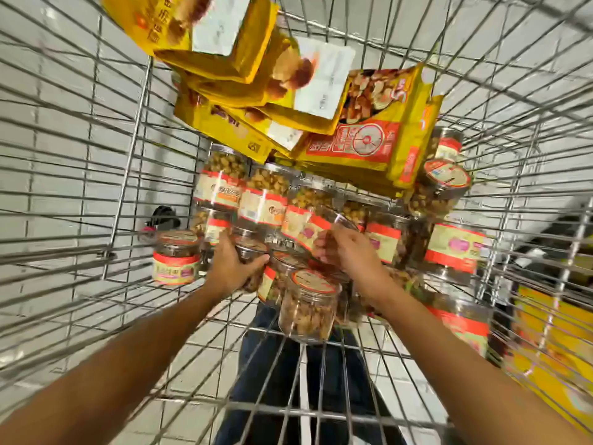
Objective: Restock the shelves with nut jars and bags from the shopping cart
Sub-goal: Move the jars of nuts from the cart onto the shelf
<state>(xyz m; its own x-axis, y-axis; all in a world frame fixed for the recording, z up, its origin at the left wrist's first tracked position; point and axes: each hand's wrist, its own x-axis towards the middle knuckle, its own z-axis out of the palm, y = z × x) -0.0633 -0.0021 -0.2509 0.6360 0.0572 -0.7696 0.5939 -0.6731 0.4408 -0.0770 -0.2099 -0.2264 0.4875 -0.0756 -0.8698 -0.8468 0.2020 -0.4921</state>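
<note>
Head view: cart (128, 187) heaped with bags (353, 146) and jars (221, 187), left hand (231, 268) and right hand (349, 252) each gripping one; most restocking looks undone.

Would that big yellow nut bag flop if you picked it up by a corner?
Probably: the yellow bag looks thin and creased, so it likely bends. It lies flat, so it seems unlikely to roll.

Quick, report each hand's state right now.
Left hand: grips a clear nut jar.
Right hand: fingers curled round a red-labelled nut jar.
</note>
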